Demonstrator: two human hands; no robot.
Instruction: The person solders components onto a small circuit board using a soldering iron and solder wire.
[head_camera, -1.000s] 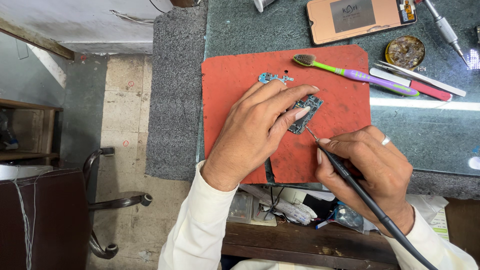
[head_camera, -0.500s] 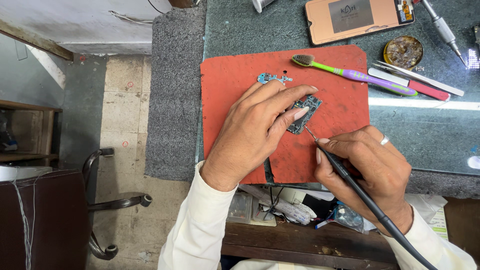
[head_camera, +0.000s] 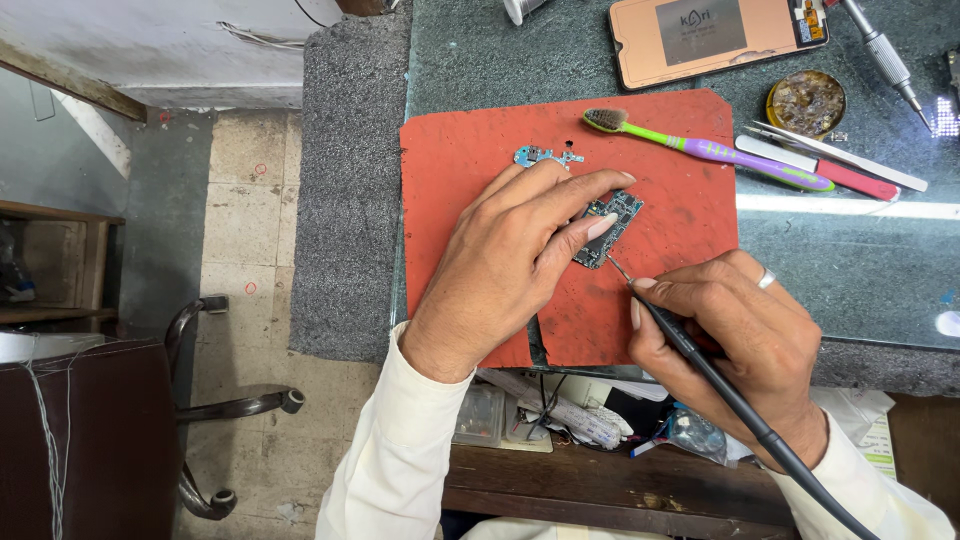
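A small dark circuit board (head_camera: 612, 222) lies on a red mat (head_camera: 470, 170). My left hand (head_camera: 510, 265) presses on it, fingertips pinning its edge. My right hand (head_camera: 735, 345) grips a black soldering iron (head_camera: 700, 365) like a pen; its thin tip touches the board's lower corner. A cable runs from the iron toward the lower right. A small blue-grey board piece (head_camera: 543, 156) lies on the mat just above my left fingers.
A green and purple toothbrush (head_camera: 715, 150), tweezers and a red tool (head_camera: 835, 165) lie right of the mat. A round flux tin (head_camera: 806, 103), a phone back panel (head_camera: 715, 35) and a screwdriver (head_camera: 885, 55) sit farther back. A chair base (head_camera: 225, 400) stands on the floor at left.
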